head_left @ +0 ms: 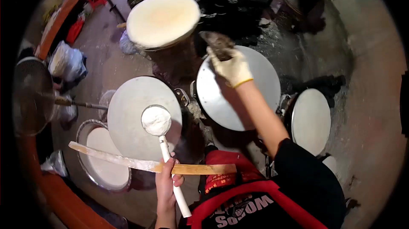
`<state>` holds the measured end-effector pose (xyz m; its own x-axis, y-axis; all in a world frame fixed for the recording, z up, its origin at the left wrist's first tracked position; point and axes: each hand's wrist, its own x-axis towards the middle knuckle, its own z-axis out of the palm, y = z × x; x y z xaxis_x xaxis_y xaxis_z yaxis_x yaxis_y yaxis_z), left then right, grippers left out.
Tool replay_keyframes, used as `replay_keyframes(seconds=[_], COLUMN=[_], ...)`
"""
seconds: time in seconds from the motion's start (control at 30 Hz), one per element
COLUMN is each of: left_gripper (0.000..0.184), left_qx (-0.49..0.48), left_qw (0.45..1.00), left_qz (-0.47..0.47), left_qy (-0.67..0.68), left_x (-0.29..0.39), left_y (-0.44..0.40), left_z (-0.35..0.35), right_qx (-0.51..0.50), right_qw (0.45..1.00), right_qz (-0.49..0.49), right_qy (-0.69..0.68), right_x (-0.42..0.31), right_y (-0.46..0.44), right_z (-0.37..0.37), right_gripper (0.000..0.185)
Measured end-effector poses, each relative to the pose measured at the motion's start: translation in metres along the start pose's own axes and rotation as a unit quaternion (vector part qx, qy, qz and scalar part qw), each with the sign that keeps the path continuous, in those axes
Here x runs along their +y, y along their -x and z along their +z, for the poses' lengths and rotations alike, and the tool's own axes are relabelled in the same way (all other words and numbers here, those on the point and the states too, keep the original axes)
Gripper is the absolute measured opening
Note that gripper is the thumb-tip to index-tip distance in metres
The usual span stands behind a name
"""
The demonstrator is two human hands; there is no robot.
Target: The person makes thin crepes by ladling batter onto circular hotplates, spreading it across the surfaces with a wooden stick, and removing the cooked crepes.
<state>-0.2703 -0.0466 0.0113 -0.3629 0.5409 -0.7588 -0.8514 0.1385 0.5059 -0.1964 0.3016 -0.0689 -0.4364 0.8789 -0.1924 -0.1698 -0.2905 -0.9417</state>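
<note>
Black shirt (245, 212) and red cloth (232, 160) up close, then both hands loaded. Bare left hand (168, 177) is wrapped round a ladle (165, 148) plus a curved wooden strip (142, 164); the ladle's full of white stuff, hanging over the left round plate (128, 109). Gloved right hand (232, 68) grips some dark blurry thing (219, 43), can't tell what, above the shiny plate (260, 88) just right of it.

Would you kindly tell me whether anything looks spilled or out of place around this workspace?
Yes, slightly: pale specks lie scattered on the floor beyond the round metal plate under the gloved right hand, looking like spilled bits. The wooden stick in the left hand also has white smears along one end only.
</note>
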Motion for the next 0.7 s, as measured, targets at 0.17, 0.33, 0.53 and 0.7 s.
replay_keyframes(seconds=[0.17, 0.33, 0.53, 0.7], left_gripper=[0.018, 0.033, 0.033, 0.033], left_qx=[-0.046, -0.135, -0.173, -0.172], left_qw=[0.994, 0.951, 0.913, 0.912], left_qz=[-0.02, -0.029, -0.117, -0.156], left_qy=[-0.094, -0.278, -0.351, -0.338], left_x=[-0.04, -0.136, -0.284, -0.343], left_y=[-0.019, -0.011, 0.071, 0.13], left_z=[0.019, 0.036, 0.18, 0.207], right_qx=[0.132, 0.342, 0.619, 0.672], right_qw=[0.965, 0.926, 0.65, 0.544], right_qz=[-0.039, -0.14, -0.241, -0.358], right_qy=[-0.224, 0.077, -0.368, -0.352], right_x=[-0.106, -0.076, -0.166, -0.212], right_y=[0.133, 0.405, 0.703, 0.876], right_z=[-0.174, -0.46, -0.634, -0.702], right_gripper=[0.034, 0.03, 0.018, 0.014])
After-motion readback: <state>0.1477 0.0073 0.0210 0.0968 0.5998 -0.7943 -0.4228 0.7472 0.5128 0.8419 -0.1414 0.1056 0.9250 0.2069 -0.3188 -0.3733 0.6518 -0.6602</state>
